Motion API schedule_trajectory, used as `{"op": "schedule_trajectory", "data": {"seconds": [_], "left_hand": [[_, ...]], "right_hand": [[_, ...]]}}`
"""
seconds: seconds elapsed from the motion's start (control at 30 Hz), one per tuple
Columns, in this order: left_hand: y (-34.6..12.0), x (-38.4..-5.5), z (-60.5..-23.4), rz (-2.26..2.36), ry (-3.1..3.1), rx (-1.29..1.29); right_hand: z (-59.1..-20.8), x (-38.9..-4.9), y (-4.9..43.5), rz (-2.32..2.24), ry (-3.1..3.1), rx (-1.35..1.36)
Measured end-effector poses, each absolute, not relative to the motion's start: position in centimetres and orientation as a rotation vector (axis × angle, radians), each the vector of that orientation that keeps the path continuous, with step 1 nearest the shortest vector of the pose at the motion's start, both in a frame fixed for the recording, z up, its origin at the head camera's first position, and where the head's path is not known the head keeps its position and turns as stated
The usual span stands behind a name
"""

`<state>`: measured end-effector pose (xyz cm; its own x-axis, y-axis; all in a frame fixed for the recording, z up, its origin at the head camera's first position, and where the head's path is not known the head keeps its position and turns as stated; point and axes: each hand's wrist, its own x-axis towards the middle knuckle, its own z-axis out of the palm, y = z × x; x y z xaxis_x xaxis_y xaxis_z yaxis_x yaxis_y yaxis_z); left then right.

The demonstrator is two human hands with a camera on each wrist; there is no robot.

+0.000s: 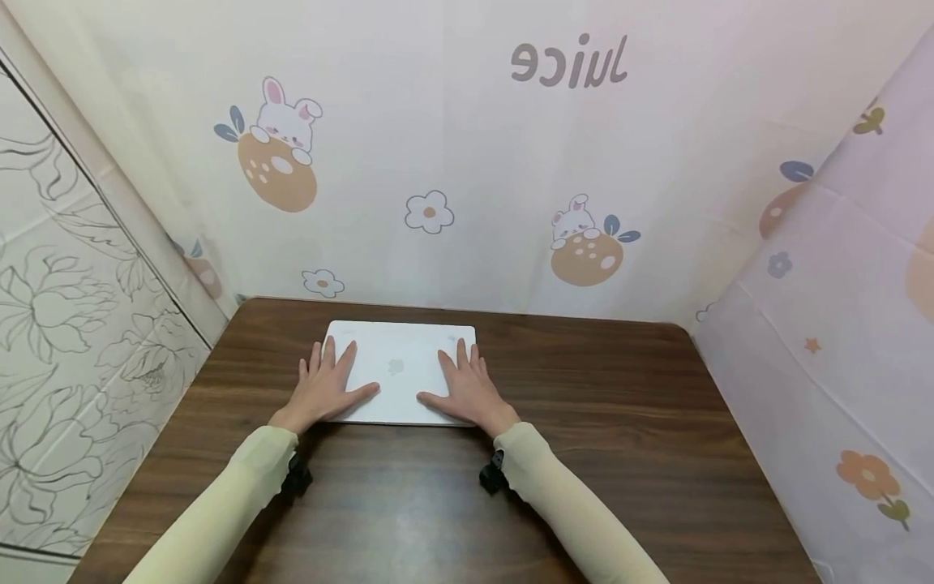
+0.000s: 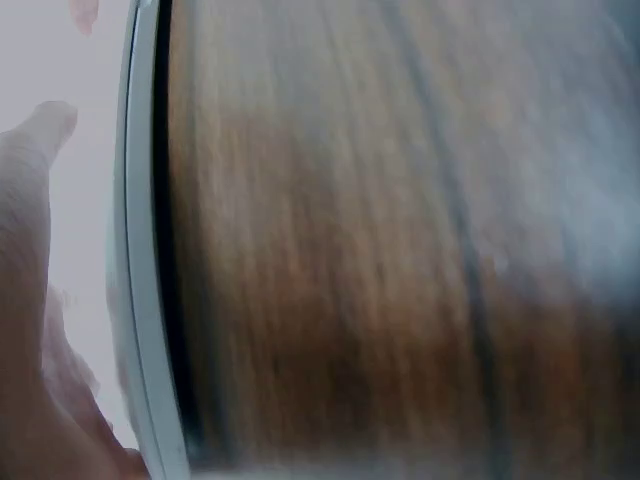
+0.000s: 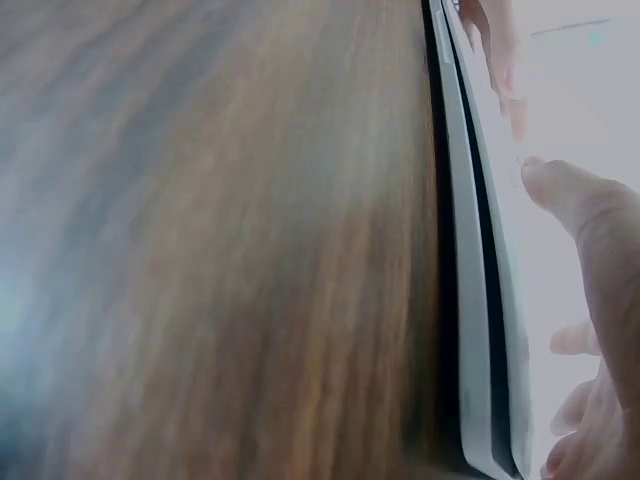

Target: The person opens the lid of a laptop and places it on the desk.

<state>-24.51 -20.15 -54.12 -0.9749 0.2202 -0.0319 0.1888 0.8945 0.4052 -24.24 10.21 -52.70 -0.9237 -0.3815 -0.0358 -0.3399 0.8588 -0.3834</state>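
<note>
A silver laptop (image 1: 400,393) with an apple logo on its lid lies on the wooden table, lid downturned over its base. My left hand (image 1: 321,391) rests on the lid's left part, fingers spread and thumb pointing inward. On the right part lies my right hand (image 1: 470,391), likewise with straight, spread fingers. In the left wrist view the laptop's front edge (image 2: 145,290) runs beside the left thumb (image 2: 45,130). The right wrist view shows a narrow dark gap between the base edge (image 3: 468,300) and the lid, with the right thumb (image 3: 575,195) over the lid.
The dark brown wooden table (image 1: 613,422) extends to the right and in front of the laptop. A printed curtain (image 1: 496,162) hangs behind the table's back edge, and another curtain (image 1: 824,341) borders the right side. A floral panel (image 1: 73,341) stands at left.
</note>
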Motion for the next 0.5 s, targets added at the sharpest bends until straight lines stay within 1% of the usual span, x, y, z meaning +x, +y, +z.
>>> {"op": "schedule_trajectory", "data": {"seconds": [0.5], "left_hand": [[-20.25, -24.58, -54.99, 0.566, 2.971, 0.392]], "right_hand": [[-53.18, -24.6, 9.25, -0.484, 2.917, -0.543]]}}
